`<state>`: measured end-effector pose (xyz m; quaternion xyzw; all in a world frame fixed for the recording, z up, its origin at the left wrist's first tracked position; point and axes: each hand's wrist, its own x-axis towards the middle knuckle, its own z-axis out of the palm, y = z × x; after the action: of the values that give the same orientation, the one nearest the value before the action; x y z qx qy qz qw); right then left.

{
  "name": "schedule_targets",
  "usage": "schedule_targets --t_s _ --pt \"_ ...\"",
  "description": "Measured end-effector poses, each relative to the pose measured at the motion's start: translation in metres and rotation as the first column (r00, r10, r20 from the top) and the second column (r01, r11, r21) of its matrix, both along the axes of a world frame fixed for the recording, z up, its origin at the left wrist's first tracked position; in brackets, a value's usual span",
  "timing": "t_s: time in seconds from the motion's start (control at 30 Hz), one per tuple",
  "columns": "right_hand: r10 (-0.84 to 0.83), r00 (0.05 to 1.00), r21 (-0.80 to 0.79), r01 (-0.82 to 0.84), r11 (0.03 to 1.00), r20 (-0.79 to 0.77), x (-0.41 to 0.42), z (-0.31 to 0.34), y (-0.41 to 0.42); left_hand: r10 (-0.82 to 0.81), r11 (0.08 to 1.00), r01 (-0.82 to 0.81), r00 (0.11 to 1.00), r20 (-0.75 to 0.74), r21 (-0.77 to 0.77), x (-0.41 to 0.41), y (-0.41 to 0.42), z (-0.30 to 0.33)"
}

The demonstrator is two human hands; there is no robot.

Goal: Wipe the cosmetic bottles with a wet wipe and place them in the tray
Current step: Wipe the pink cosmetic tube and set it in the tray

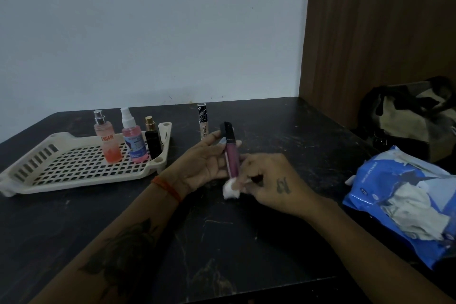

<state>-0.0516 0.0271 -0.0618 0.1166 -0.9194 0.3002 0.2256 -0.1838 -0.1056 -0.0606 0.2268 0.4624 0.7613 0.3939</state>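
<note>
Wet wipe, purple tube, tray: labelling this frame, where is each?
wet wipe (pixel 231 191): head view, crumpled wad.
purple tube (pixel 232 160): head view, purple barrel.
tray (pixel 74 181): head view, front rim.

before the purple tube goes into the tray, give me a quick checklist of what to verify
1. Left hand grip on the purple lip-gloss tube with black cap: ok.
2. White wet wipe at the tube's lower end, in the right hand: ok.
3. Whole tube wiped: cannot tell.
4. Free space in the cream perforated plastic tray: ok.
5. Three bottles in the tray upright: ok.
6. Patterned-cap tube on the table, outside the tray: not ok.
</note>
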Motion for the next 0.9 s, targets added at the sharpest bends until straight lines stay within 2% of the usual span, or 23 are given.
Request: schedule_targets --t_s 0.07,0.17,0.23,0.37,0.5,0.73,0.9 --pt "-0.018 0.999 -0.065 0.021 0.998 0.038 0.004 0.003 0.009 -0.024 1.000 0.024 1.000 0.001 -0.001 0.002 0.002 0.002" --pt "-0.294 0.938 -0.275 0.237 0.932 -0.185 -0.009 0.017 0.017 -0.063 0.998 0.063 0.998 0.008 -0.030 0.004 0.002 0.004" --pt "-0.371 0.882 -0.331 0.271 0.904 -0.290 -0.023 0.028 0.013 -0.095 0.995 0.095 0.995 0.009 -0.039 0.006 0.002 0.004" --pt "-0.310 0.889 -0.261 0.228 0.938 -0.337 -0.045 0.033 -0.004 -0.125 0.992 0.125 0.992 0.025 -0.012 0.008 0.000 0.003" --pt "-0.308 0.874 -0.280 0.210 0.937 -0.376 -0.039 0.015 -0.004 -0.109 0.994 0.109 0.993 0.037 0.015 0.006 -0.001 0.002" --pt "-0.147 0.966 -0.181 0.109 0.977 -0.214 -0.020 -0.004 -0.003 0.006 1.000 -0.006 1.000 -0.004 0.023 -0.003 -0.002 0.002" --pt "-0.044 0.986 -0.117 0.025 0.993 -0.162 -0.010 -0.004 -0.005 -0.002 1.000 0.002 1.000 -0.002 0.029 -0.002 0.000 0.000"
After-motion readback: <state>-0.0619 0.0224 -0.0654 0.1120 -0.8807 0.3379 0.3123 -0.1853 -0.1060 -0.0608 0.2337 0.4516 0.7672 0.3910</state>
